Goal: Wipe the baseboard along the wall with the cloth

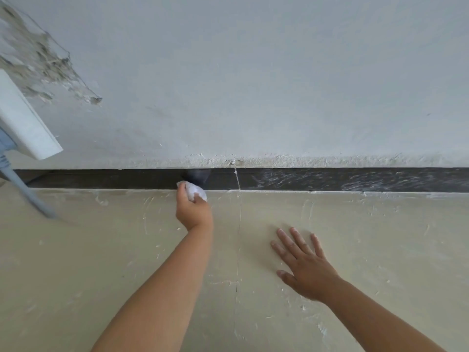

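A person's left hand [194, 208] gripped a bunched white cloth [195, 190], pressed against the foot of a dark baseboard [330, 179] where it met the beige floor [101, 262]. The right hand [302, 262] lay flat on the floor, fingers spread, holding nothing. White streaks covered the baseboard to the right of a vertical seam [237, 179]. The small wad could likely smear that residue or snag crumbling plaster [253, 160] above, dropping fresh grit.
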The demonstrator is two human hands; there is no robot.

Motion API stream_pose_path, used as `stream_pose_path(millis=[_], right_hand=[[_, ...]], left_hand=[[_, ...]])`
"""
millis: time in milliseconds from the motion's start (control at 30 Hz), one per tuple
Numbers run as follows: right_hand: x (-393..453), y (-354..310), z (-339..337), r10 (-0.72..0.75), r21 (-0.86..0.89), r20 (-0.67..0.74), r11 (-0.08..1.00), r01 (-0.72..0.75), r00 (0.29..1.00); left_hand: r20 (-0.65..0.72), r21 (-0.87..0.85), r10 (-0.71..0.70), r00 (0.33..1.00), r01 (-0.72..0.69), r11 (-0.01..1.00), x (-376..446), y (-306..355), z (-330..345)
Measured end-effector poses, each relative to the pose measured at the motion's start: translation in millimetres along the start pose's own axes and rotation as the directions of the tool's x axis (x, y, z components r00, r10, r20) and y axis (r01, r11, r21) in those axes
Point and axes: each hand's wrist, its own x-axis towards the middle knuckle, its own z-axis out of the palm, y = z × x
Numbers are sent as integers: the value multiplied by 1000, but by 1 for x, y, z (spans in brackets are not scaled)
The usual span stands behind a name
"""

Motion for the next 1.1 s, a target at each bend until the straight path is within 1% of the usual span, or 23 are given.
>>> stream_pose_path(millis=[100, 200, 300, 433, 533, 633, 733, 767, 800, 833, 900, 933, 1033, 1100], right_hand=[[-6, -4, 0, 18, 20, 0, 1000, -18, 1000], [-11, -4, -2, 16, 36, 6, 999, -16, 1000], [-14, -1, -5, 2, 23, 16, 1000, -2, 1000], [-17, 1, -5, -12, 34, 10, 999, 12, 1000], [-17, 1, -5, -15, 42, 18, 999, 14, 1000], [-17, 1, -5, -5, 51, 20, 999, 4, 1000], [-15, 4, -7, 6, 92, 12, 996, -7, 1000], [-14, 5, -8, 8, 104, 8, 995, -9, 1000], [-13, 6, -8, 8, 112, 5, 994, -9, 1000], [-13, 6, -8, 9, 118, 5, 993, -10, 1000], [-13, 7, -7, 10, 120, 9, 993, -11, 1000], [-13, 6, -7, 13, 120, 12, 993, -14, 1000], [-14, 3, -8, 34, 119, 18, 992, -36, 999], [-14, 1, -9, 47, 118, 26, 992, -49, 999]], left_hand=[[-76, -27, -61, 995, 59, 998, 22, 3, -9], [-72, -34, -79, 994, 77, 996, 27, 9, -7], [-43, -34, -100, 994, 99, 995, 15, 12, 3], [63, -48, -90, 994, 93, 995, -25, 19, 23], [180, -37, -81, 980, 89, 995, -53, 24, 42], [318, -17, -18, 948, 25, 1000, -81, 26, 56], [463, -35, 49, 885, -37, 999, -102, 26, 62], [481, -53, 56, 875, -35, 998, -105, 25, 62], [462, -65, 47, 885, -19, 998, -106, 24, 61], [411, -67, 19, 911, 10, 998, -104, 23, 58], [274, -73, -42, 961, 64, 995, -94, 19, 50], [217, -87, -46, 975, 66, 994, -86, 16, 46], [94, -147, -54, 994, 68, 987, -62, 10, 38], [56, -159, -74, 996, 82, 984, -51, 10, 38]])
